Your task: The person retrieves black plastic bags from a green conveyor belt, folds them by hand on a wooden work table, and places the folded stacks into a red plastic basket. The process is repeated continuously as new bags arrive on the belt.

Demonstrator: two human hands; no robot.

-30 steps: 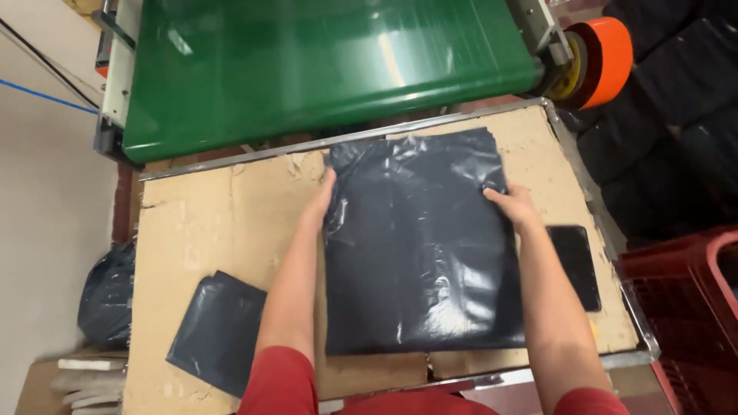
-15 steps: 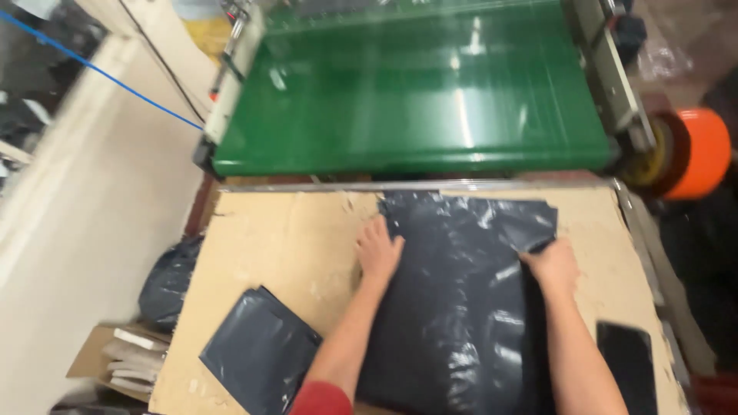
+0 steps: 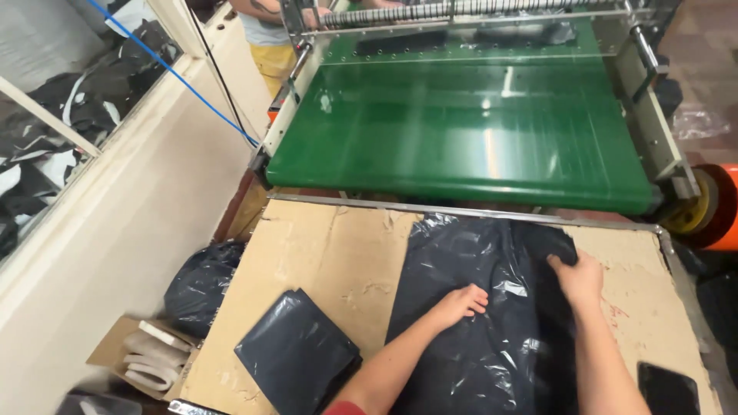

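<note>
A large dark grey plastic bag lies flat on a cardboard-covered table, its far edge near the green conveyor belt. My left hand rests palm down on the bag's middle, fingers together. My right hand grips the bag's far right corner, where the plastic is bunched and folded over. Both forearms reach in from the bottom edge.
A folded dark bag lies at the table's near left. A black phone sits near right. A black sack and a box of white pieces are on the floor at left. A person stands beyond the conveyor. An orange roll hangs at right.
The view has tilted up toward the conveyor. My right hand has closed on the bag's far right corner and drawn it inward; my left hand slid toward the bag's middle.
</note>
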